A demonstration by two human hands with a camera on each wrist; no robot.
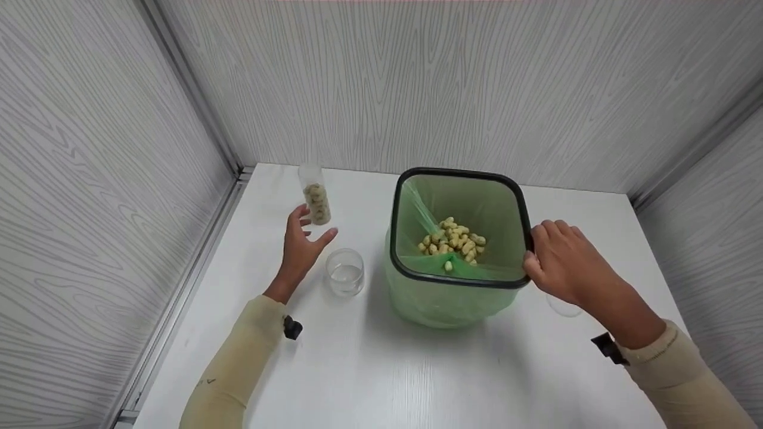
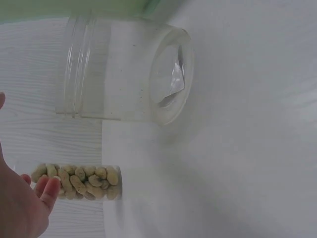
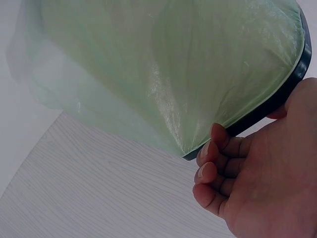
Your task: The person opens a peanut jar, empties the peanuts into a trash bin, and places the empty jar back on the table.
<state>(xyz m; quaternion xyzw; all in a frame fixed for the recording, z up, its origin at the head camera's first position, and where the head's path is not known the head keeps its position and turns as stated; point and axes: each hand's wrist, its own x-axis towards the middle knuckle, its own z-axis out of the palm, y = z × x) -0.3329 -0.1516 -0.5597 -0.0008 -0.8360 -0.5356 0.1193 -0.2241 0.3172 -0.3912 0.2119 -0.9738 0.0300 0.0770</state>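
In the head view my left hand [image 1: 300, 252] reaches forward, thumb spread from the fingers. Its fingertips are right beside a clear cylindrical container [image 1: 316, 202] part-filled with peanuts in their shells. The left wrist view shows this peanut container [image 2: 84, 181] close to the curved fingers [image 2: 50, 192]. My right hand [image 1: 566, 262] grips the right side of a bin's black rim [image 1: 465, 282]. A translucent green bag lines the bin, and a heap of unshelled peanuts [image 1: 456, 237] lies inside. From the right wrist view, curled fingers [image 3: 208, 171] show at the rim [image 3: 270, 106].
A clear jar [image 1: 345, 273] stands on the white table [image 1: 411, 381], between my left forearm and the bin. Right of the bin, a clear round piece [image 1: 563, 307] lies partly behind my right hand. Wood-grain panels [image 1: 381, 83] enclose the table's back and sides.
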